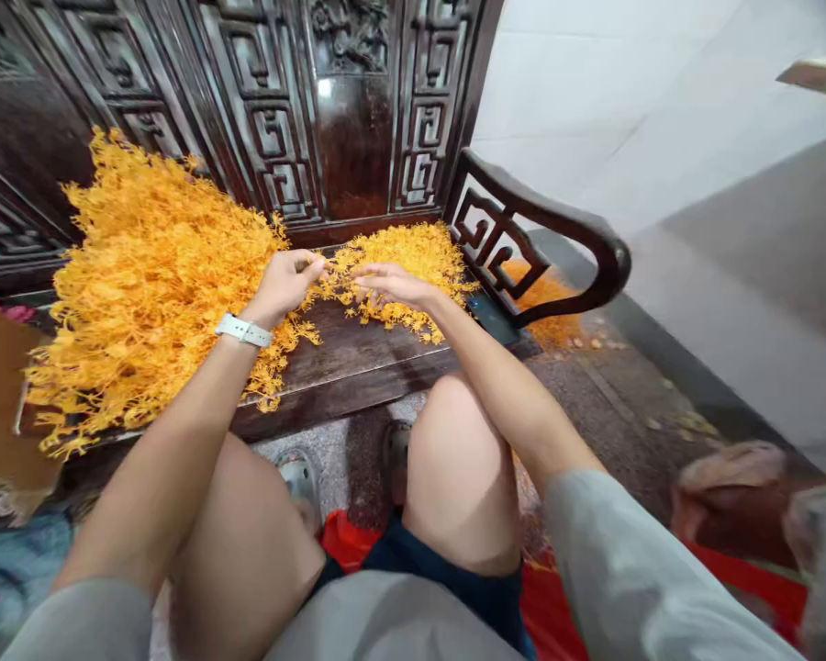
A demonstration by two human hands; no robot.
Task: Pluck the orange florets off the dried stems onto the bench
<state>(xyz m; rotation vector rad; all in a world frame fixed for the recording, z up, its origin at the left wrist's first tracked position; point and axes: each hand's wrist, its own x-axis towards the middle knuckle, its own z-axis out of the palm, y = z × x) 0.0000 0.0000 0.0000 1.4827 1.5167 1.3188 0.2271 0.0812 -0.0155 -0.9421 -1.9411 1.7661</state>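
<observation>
Two heaps of orange-yellow branching sprigs lie on a dark wooden bench seat point(358, 358). The large heap point(151, 285) fills the left side, and a smaller one point(406, 257) sits near the carved armrest. My left hand point(282, 286), with a white watch strap on its wrist, pinches its fingers together at the inner edge of the large heap, and some strands seem caught there. My right hand point(396, 286) lies over the front of the smaller heap, its fingers touching the strands. Whether it grips any is hidden.
A carved dark wooden backrest point(268, 110) and curved armrest point(557, 220) bound the seat. A dark flat object point(488, 317) lies by the armrest. More orange sprigs point(541, 298) lie beyond it on the floor. Cardboard point(0, 395) stands at left, and red cloth point(551, 606) lies below.
</observation>
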